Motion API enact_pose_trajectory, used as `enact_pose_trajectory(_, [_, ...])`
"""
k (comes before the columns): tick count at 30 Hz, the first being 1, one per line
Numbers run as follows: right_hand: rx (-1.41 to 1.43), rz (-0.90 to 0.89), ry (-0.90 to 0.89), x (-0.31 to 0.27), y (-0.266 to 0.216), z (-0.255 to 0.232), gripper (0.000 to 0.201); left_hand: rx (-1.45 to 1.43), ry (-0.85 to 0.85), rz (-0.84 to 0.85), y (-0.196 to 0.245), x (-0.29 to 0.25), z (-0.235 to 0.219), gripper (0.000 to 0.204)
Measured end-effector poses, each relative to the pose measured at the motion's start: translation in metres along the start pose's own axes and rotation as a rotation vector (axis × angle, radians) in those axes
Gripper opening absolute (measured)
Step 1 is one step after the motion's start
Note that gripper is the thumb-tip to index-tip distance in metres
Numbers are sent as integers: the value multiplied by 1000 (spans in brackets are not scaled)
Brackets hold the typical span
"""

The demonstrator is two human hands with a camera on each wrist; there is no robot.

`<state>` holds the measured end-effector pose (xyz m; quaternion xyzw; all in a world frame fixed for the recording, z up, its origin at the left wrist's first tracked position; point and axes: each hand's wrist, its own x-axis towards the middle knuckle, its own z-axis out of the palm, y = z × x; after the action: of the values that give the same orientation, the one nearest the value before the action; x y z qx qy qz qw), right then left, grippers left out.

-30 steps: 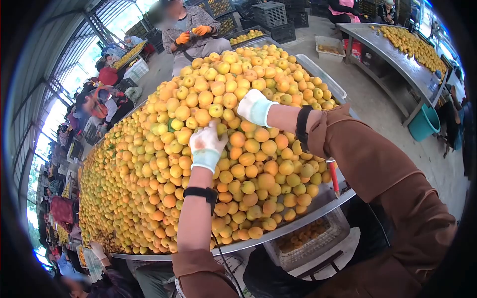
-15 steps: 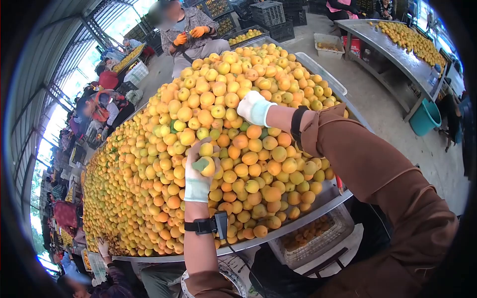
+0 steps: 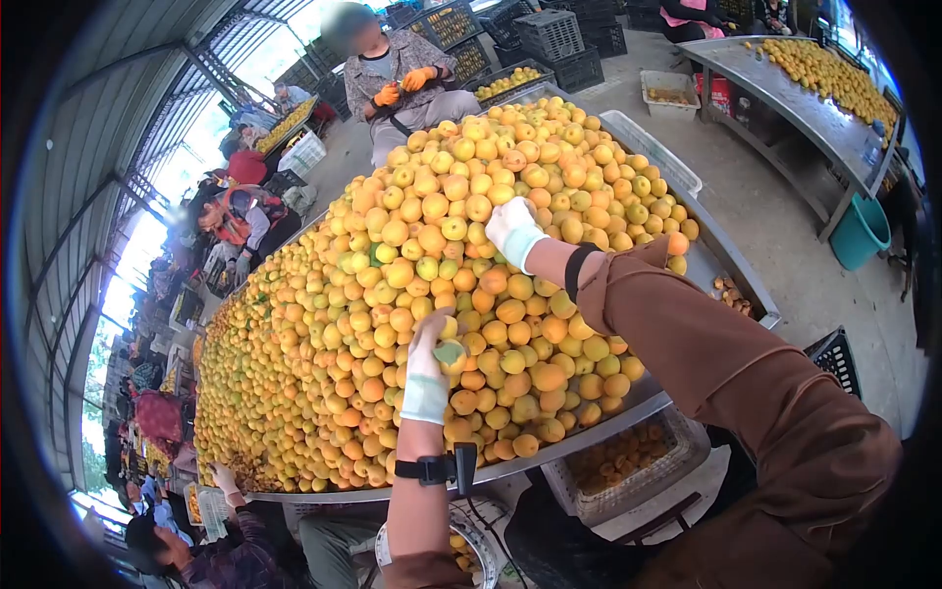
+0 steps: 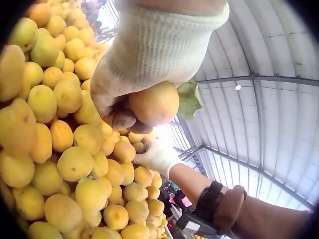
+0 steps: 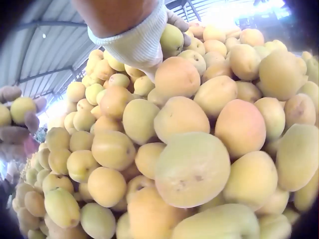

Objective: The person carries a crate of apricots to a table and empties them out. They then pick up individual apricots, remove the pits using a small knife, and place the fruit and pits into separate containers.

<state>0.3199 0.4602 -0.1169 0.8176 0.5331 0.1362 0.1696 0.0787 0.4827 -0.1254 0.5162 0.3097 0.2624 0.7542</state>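
A large heap of yellow-orange apricots (image 3: 324,324) covers the metal table. My gloved left hand (image 3: 428,355) is raised over the near part of the heap, its fingers curled round apricots. One held apricot (image 4: 155,103) shows under the glove in the left wrist view, with a green leaf (image 4: 189,100) beside it. Farther up the slope, my gloved right hand (image 3: 514,232) reaches into the heap. In the right wrist view its fingertips curl over a greenish apricot (image 5: 172,40), partly hidden by the glove.
The table's metal rim (image 3: 628,417) runs along my side. Below it stand a white crate (image 3: 628,461) of fruit pieces and a patterned bucket (image 3: 481,550). Across the heap sits a person with orange gloves (image 3: 402,88). A teal bucket (image 3: 861,234) stands by another table at right.
My left hand has gone from palm-down on the heap to lifted and turned, with apricots and a leaf showing in it. The right hand stays at the same part of the heap.
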Motion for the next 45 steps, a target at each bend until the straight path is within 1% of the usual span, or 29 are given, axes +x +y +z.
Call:
enact_pose_trajectory(6, [117,132,21,12,-6,13,16,132,-16,-3,-7,-23,8,38])
enact_pose_trajectory(8, [260,142,270,-1,0,11,16,153,-29,47,-5,-29,11,39])
enact_pose_trajectory(9, [494,330,360,2,-3,3,16,173,-33,66,-3,-32,13,39])
enact_pose_trajectory(12, [607,193,313,-40,27,-20,24,205,-38,67,-2,-30,13,40])
enact_pose_trajectory(13, [879,227,35,-55,42,-44,36,129,33,91,-4,-29,18,41])
enact_pose_trajectory(14, [878,233,32,-69,47,-41,36,53,98,113,-5,-30,27,41])
enact_pose_trajectory(16, [1928,247,-86,-120,56,-25,33,103,130,224,-8,-35,54,38])
enact_pose_trajectory(18, [2454,261,-147,-184,42,-9,35,193,215,469,-15,-44,89,31])
enact_pose_trajectory(19, [2735,312,-244,-212,33,4,36,242,146,605,-31,-48,106,28])
enact_pose_trajectory(20, [3052,389,-485,-231,28,22,35,339,159,768,-33,-70,139,28])
enact_pose_trajectory(21, [3104,346,-490,-260,27,30,43,369,66,647,-31,-98,166,29])
enact_pose_trajectory(22, [3158,301,-494,-291,26,39,52,502,61,840,-60,-94,182,30])
enact_pose_trajectory(23, [2474,152,68,-315,19,65,63,694,62,1048,-69,-111,203,29])
enact_pose_trajectory(24, [2609,220,89,-336,16,80,65,782,-46,931,-65,-136,225,28])
enact_pose_trajectory(26, [3096,493,85,-376,29,109,68,890,-82,980,-96,-157,263,29])
enact_pose_trajectory(27, [3135,575,154,-403,42,123,70,980,-79,951,-107,-173,285,29])
enact_pose_trajectory(28, [3130,606,154,-435,55,136,51,911,-195,906,-114,-188,307,29])
enact_pose_trajectory(30, [3038,650,364,-505,91,97,49,799,-382,830,-140,-223,359,24])
enact_pose_trajectory(32, [2655,911,763,-568,117,90,52,759,-539,823,-176,-260,414,24])
enact_pose_trajectory(34, [2555,1044,984,-632,145,87,45,529,-671,840,-220,-300,468,37])
enact_pose_trajectory(35, [2466,1108,1010,-661,158,101,44,622,-820,771,-232,-316,489,49])
enact_pose_trajectory(36, [2329,1191,942,-694,173,126,43,644,-842,767,-246,-333,503,56])
enact_pose_trajectory(38, [1957,1390,622,-763,198,182,41,753,-873,806,-241,-346,500,63])
enact_pose_trajectory(40, [1501,1478,277,-808,208,232,39,739,-1072,770,-222,-320,480,64])
enact_pose_trajectory(41, [1365,1490,250,-815,211,256,38,691,-1020,822,-219,-300,463,60])
enact_pose_trajectory(42, [1315,1469,330,-802,214,265,36,834,-1068,632,-162,-276,434,49])
enact_pose_trajectory(43, [1262,1446,405,-789,216,274,35,997,-919,634,-140,-249,408,36])
enact_pose_trajectory(44, [1149,1413,562,-774,219,278,33,906,-730,681,-137,-215,375,29])
enact_pose_trajectory(45, [1190,1311,587,-740,222,264,30,774,-486,888,-124,-177,344,26])
